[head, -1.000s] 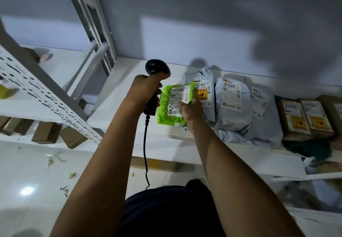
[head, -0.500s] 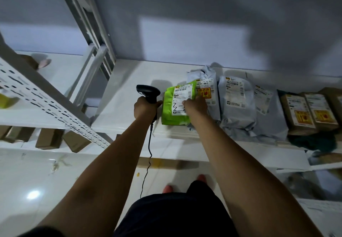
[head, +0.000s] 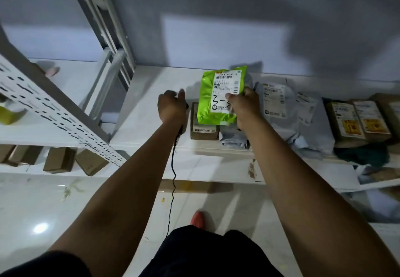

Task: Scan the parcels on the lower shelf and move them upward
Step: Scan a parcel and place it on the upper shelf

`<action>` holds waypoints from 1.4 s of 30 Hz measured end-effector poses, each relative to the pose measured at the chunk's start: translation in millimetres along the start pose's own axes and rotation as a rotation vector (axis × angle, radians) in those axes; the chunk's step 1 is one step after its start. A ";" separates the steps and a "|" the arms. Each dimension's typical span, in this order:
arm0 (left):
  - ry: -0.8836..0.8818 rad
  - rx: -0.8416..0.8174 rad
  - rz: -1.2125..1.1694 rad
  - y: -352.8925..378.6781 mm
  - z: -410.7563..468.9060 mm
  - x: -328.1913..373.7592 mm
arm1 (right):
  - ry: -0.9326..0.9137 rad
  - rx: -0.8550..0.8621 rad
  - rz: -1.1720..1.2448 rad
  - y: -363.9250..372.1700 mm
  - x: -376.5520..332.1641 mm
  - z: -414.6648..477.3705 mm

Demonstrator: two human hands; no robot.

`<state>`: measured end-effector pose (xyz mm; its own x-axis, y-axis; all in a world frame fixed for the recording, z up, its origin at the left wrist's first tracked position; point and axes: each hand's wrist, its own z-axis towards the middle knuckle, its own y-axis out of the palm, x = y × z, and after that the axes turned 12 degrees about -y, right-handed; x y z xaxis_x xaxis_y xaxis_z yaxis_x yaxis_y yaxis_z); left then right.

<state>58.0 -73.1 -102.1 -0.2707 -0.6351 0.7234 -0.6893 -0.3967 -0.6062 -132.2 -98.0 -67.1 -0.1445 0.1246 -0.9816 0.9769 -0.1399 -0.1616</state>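
Observation:
My right hand (head: pixel 244 106) grips a bright green parcel (head: pixel 218 95) by its lower right side, label facing me, held upright over the white shelf (head: pixel 151 95). My left hand (head: pixel 171 108) is closed around the black barcode scanner (head: pixel 184 121), which is mostly hidden under the hand; its cable (head: pixel 173 179) hangs down to the floor. Below the green parcel a small brown box (head: pixel 203 129) lies on the shelf. Grey bag parcels (head: pixel 279 112) lean in a row to the right of my right hand.
Brown boxes with yellow labels (head: pixel 359 121) stand at the shelf's right end above a dark green bag (head: pixel 361 154). A perforated white upright (head: pixel 52 108) crosses the left. Several cardboard boxes (head: pixel 60 160) sit on the lower left shelf. A white tiled floor lies below.
The scanner hand has dropped from raised beside the parcel down onto the shelf. My right hand has lifted the green parcel up and farther back, uncovering the small brown box.

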 end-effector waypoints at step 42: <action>0.651 -0.253 -0.795 -195.3 -377.4 253.4 | -0.670 -0.082 0.224 -222.4 -328.6 -184.1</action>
<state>-129.6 93.6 324.3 0.0638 0.2543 0.9650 -0.9262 -0.3449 0.1521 -273.0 73.0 310.1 0.0212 -0.5327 -0.8460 0.9993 -0.0143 0.0340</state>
